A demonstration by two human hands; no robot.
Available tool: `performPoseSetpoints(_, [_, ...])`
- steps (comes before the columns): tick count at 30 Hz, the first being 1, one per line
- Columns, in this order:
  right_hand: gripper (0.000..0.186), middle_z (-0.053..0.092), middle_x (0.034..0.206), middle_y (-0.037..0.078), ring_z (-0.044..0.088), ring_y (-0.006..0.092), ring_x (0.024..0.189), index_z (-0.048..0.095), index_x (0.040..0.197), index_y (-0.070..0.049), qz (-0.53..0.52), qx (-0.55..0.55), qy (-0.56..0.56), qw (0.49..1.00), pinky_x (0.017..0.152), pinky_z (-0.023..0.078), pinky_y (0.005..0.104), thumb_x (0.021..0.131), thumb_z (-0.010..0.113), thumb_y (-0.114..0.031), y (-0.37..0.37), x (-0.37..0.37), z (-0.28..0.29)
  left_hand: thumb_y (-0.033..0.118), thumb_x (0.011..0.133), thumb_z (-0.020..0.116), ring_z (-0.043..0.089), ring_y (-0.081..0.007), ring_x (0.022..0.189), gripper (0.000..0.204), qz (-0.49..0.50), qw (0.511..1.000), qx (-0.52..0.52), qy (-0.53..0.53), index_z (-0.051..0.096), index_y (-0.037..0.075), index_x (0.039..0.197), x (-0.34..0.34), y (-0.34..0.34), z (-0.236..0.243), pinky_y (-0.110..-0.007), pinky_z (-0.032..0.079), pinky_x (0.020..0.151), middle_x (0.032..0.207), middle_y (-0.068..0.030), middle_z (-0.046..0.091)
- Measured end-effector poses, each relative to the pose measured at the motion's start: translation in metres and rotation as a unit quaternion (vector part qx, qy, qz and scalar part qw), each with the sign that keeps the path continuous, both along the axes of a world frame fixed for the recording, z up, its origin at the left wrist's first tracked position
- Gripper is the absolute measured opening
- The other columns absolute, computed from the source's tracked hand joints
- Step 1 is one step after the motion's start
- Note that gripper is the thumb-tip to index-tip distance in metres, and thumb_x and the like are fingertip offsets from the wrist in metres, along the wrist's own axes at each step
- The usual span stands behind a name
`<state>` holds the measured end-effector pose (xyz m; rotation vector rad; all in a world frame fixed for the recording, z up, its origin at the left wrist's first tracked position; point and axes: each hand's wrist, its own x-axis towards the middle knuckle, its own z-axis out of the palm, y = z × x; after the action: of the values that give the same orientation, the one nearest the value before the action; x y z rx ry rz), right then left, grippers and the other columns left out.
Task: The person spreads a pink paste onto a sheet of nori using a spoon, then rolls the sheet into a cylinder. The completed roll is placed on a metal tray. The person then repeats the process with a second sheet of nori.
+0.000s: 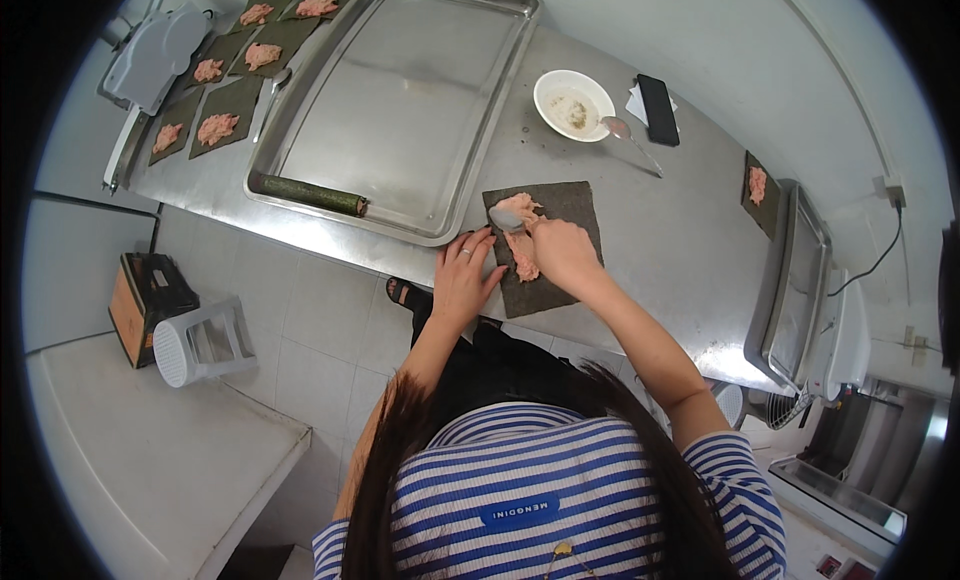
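Observation:
A dark nori sheet (567, 202) lies flat on the steel table in front of me. Pink minced filling (522, 252) runs down its left half in a strip. My right hand (567, 255) is closed around a metal spoon (507, 220), whose bowl rests on the filling near the strip's upper end. My left hand (465, 278) lies with its fingers stretched out at the sheet's left edge, holding nothing. To the left, a large steel tray (400, 110) carries one rolled nori roll (310, 195) along its near side.
Several nori sheets with pink filling (217, 128) lie at the far left beside another spoon (270, 105). A white bowl (574, 105), a spoon (630, 145) and a black phone (658, 110) stand behind my sheet. Another topped sheet (757, 186) and tray (790, 280) are at right.

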<state>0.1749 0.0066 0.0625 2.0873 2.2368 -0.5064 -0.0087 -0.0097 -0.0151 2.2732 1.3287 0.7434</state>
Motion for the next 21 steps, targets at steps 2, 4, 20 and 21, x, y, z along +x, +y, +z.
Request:
performPoseSetpoints(2, [0.02,0.065,0.08,0.024,0.065,0.0397,0.077,0.068,0.082,0.0,-0.002,0.0,0.029,1.0,0.068,0.052,0.0475,0.084,0.052,-0.012,0.01,0.0,0.016,0.025,0.077,0.073,0.048,-0.0259,0.119,0.049,-0.001,1.0,0.007,0.005,0.056,0.008,0.119,-0.001,0.002,-0.001,-0.042,0.036,0.098,0.131,-0.0022,0.052])
performPoseSetpoints(4, [0.019,0.066,0.08,0.022,0.065,0.0384,0.077,0.069,0.08,-0.001,-0.003,0.038,0.078,0.996,0.068,0.051,0.0467,0.083,0.055,-0.013,0.021,0.014,0.031,0.026,0.076,0.073,0.048,-0.0257,0.119,0.048,-0.003,1.0,0.014,0.0,0.057,0.008,0.118,0.0,0.001,0.0,-0.043,0.036,0.098,0.131,-0.0022,0.052])
performPoseSetpoints(20, [0.014,0.067,0.079,0.018,0.066,0.0346,0.082,0.069,0.075,-0.003,0.127,0.08,-0.06,0.987,0.068,0.051,0.0451,0.074,0.059,-0.013,0.074,0.042,-0.001,0.028,0.076,0.074,0.045,-0.0278,0.123,0.046,-0.012,0.999,0.012,0.027,0.058,0.01,0.115,-0.001,0.004,0.002,-0.045,0.036,0.096,0.135,0.0,0.05])
performPoseSetpoints(21, [0.014,0.067,0.081,0.018,0.066,0.0347,0.082,0.069,0.077,-0.003,0.107,0.078,-0.04,0.99,0.068,0.051,0.0451,0.075,0.059,-0.012,0.073,0.043,0.006,0.028,0.076,0.074,0.045,-0.0276,0.123,0.046,-0.009,0.999,0.018,0.029,0.058,0.01,0.115,-0.001,0.004,0.001,-0.045,0.036,0.096,0.135,0.0001,0.05])
